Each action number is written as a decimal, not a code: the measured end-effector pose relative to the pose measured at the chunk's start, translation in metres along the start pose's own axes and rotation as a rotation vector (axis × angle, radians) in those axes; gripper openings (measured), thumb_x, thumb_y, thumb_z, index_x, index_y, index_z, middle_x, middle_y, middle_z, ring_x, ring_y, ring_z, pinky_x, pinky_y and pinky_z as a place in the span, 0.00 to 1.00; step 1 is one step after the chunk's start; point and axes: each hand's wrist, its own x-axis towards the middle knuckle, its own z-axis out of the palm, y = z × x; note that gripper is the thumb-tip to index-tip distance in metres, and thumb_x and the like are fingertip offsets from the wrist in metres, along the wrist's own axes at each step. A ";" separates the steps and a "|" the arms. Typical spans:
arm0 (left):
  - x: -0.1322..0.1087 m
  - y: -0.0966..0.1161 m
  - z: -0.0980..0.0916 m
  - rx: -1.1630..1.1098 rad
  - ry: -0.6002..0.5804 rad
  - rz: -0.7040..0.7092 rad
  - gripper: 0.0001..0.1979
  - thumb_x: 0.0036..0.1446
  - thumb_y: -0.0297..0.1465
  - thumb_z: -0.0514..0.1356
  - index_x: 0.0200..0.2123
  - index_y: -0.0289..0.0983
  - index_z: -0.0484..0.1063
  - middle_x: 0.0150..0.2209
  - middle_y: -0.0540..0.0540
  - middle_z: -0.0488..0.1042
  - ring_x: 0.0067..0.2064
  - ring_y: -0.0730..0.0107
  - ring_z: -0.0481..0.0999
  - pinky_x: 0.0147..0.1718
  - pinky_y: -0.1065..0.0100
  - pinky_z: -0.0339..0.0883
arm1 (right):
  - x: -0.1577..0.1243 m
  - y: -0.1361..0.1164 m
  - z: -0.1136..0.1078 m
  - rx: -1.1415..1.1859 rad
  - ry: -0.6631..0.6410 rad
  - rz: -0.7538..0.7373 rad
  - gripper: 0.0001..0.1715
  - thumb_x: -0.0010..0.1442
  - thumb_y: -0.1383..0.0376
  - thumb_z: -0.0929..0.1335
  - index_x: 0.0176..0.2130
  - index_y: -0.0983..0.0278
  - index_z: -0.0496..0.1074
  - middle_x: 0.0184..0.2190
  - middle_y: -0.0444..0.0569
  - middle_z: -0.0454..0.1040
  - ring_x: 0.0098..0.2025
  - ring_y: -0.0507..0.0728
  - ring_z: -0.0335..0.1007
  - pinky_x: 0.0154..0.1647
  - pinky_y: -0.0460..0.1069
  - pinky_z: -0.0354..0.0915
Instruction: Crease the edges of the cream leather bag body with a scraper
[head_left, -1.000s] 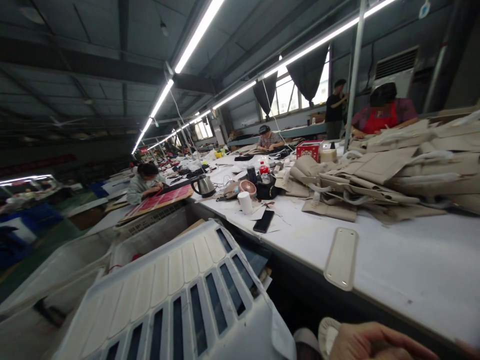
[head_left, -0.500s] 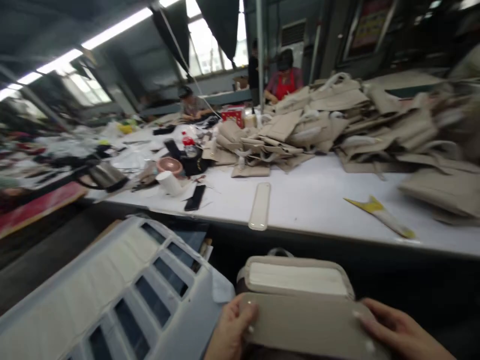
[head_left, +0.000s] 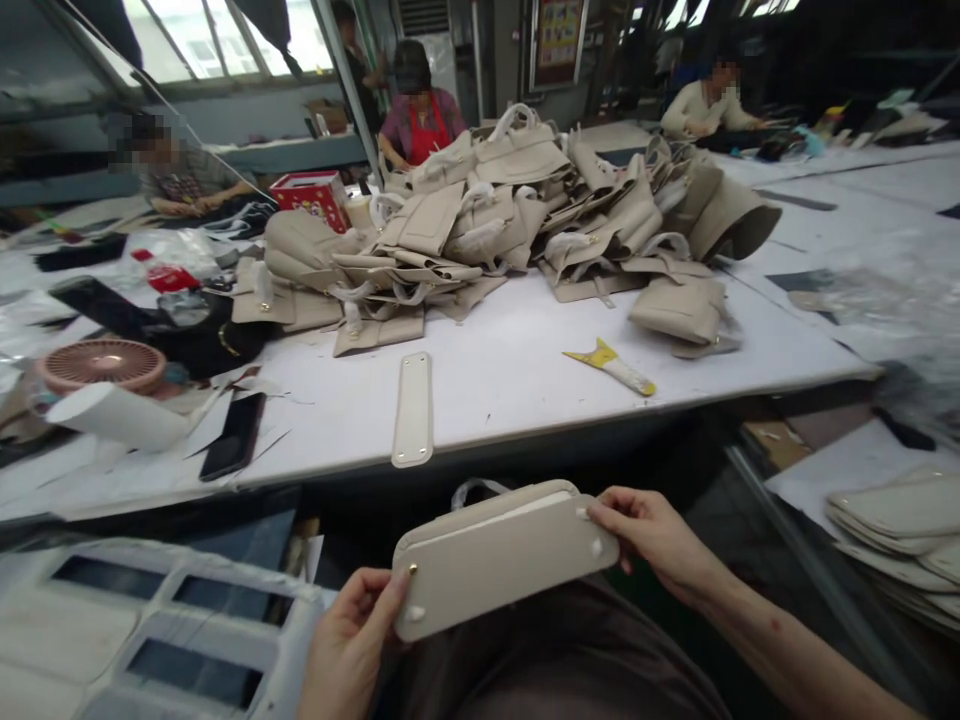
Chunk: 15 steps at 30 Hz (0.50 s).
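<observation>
A beige panel (head_left: 510,565) with rounded ends and small studs near its corners is held between my hands, tilted up to the right. My left hand (head_left: 356,630) pinches its left end beside a gold stud. The right end is gripped by my right hand (head_left: 652,535), thumb on top. Behind the panel, partly hidden, a beige bag (head_left: 480,510) shows its rim and a wrapped handle. A similar strip (head_left: 413,410) lies at the table's front edge, away from both hands.
The white table (head_left: 510,380) bears a heap of beige bags (head_left: 427,220), a yellow-handled tool (head_left: 611,367), a phone (head_left: 234,436), a white roll (head_left: 116,415) and a pink fan (head_left: 101,366). Stacked panels (head_left: 900,510) lie at right, a pale rack (head_left: 165,600) at lower left. Several people sit beyond.
The view has swung to the right, bringing the stacked panels into sight. The panel now tilts up at its right end and covers more of the bag. Both hands still hold it.
</observation>
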 end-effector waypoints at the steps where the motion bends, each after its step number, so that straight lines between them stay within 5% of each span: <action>1: 0.004 0.001 -0.001 0.022 0.001 0.023 0.26 0.39 0.52 0.70 0.27 0.34 0.73 0.22 0.51 0.70 0.23 0.72 0.65 0.21 0.73 0.61 | 0.005 0.000 0.000 -0.028 0.027 -0.004 0.26 0.49 0.46 0.74 0.26 0.66 0.69 0.19 0.40 0.62 0.17 0.46 0.54 0.12 0.42 0.53; 9: 0.025 -0.006 -0.008 0.062 0.031 -0.019 0.27 0.41 0.53 0.69 0.24 0.34 0.69 0.16 0.57 0.54 0.20 0.80 0.50 0.19 0.77 0.42 | 0.026 -0.005 0.007 -0.105 0.074 0.030 0.27 0.49 0.45 0.73 0.24 0.65 0.66 0.14 0.38 0.60 0.15 0.46 0.52 0.12 0.41 0.48; 15: 0.035 -0.011 -0.008 -0.006 -0.008 -0.095 0.23 0.44 0.48 0.69 0.25 0.33 0.68 0.17 0.58 0.53 0.20 0.82 0.42 0.19 0.76 0.34 | 0.032 0.001 0.006 -0.144 0.068 0.098 0.30 0.47 0.42 0.74 0.24 0.65 0.66 0.14 0.39 0.59 0.15 0.46 0.52 0.13 0.42 0.47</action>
